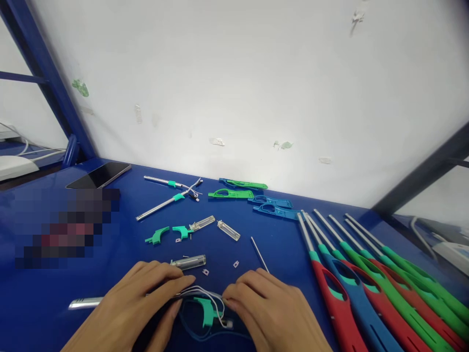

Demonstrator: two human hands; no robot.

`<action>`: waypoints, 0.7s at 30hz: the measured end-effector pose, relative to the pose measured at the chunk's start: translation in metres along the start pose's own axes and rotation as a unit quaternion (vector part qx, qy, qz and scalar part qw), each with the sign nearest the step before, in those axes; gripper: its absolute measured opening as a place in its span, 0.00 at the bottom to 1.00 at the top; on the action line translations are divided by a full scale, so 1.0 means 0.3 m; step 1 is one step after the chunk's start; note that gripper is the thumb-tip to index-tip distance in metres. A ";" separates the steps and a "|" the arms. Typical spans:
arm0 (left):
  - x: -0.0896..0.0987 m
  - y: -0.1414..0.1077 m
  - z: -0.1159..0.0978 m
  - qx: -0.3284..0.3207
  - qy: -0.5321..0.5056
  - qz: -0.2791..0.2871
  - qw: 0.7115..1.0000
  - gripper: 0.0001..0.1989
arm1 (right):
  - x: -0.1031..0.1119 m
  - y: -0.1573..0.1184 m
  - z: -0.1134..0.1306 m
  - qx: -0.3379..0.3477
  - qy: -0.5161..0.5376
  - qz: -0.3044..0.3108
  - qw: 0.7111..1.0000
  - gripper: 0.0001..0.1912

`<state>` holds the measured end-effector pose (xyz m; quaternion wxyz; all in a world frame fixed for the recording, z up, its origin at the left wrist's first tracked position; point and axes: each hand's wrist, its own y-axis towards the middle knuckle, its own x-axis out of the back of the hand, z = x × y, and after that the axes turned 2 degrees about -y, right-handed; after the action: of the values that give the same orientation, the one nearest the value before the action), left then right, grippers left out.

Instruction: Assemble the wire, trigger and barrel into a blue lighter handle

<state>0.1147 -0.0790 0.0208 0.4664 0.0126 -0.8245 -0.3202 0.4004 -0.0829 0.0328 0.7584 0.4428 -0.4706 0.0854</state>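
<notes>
Blue casing [201, 337]: low centre, between both hands; likely light, stiff, smooth; best held by rims.
Left hand [134, 300]: thumb and fingers closed round its left part.
Right hand [273, 308]: fingertips pinch upper rim.
White wires [211, 293]: loose, probably fragile; loop over green trigger [207, 313], in the way.
Clear tank [190, 262]: just beyond left fingers.
Lighters [381, 288]: fanned, right.

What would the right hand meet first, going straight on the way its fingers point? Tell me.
Likely the white wires, just off the fingertips of the right hand; depth leaves unclear whether they already touch.
</notes>
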 end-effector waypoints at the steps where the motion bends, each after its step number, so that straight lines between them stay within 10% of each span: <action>1: 0.003 -0.005 0.002 0.004 0.000 0.001 1.000 0.24 | -0.001 0.000 0.001 0.000 0.000 -0.005 1.000 0.20; 21: 0.078 -0.105 0.120 0.020 -0.078 0.034 0.996 0.24 | 0.011 -0.007 0.003 0.004 -0.011 -0.018 1.000 0.24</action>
<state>0.0648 -0.0929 0.0086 0.4114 -0.0310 -0.8645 -0.2873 0.4028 -0.0857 0.0342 0.7526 0.4551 -0.4708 0.0690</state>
